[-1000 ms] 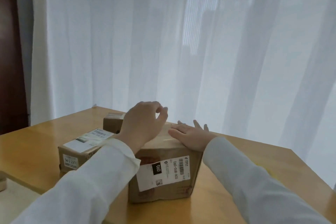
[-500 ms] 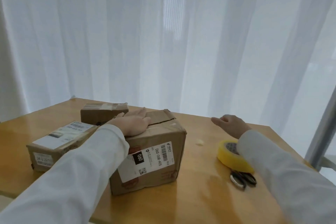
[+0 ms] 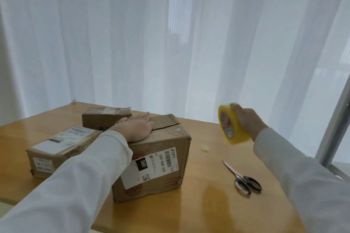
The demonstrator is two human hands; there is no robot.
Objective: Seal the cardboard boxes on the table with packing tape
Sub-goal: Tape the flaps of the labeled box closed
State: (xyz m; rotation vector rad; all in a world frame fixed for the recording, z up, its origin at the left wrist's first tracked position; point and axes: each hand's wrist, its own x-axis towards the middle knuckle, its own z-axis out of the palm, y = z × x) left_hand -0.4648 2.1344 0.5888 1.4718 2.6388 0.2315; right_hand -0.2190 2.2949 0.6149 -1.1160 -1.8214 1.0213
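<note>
Nearly Ready to Tape: Roll Lifted as Flaps Are Held Shut

Seated at a wooden table (image 3: 198,212) before white curtains (image 3: 170,34), a person in white sleeves prepares to seal the nearest cardboard box (image 3: 157,164). The left hand (image 3: 137,128) lies flat, fingers straight, on the box's top, pressing its flaps down beside the open seam (image 3: 166,126). The right hand (image 3: 246,121) grasps a yellow roll of packing tape (image 3: 232,124), held in the air to the right of the box and well clear of the table. A pair of scissors (image 3: 244,179) lies on the tabletop below that hand, and a small scrap (image 3: 205,148) sits just beside the box. Two smaller boxes wait to the left: a labelled one (image 3: 60,149) near the table's edge and another (image 3: 106,118) behind it, whose top appears already taped.

Done well, the step would likely start with finding the tape's free end, anchoring it over the box's far edge, then drawing the roll along the seam while the pressing hand keeps both flaps level. Any gap or lifted flap risks a crooked, wrinkled strip. The scissors are near enough for the cut.
</note>
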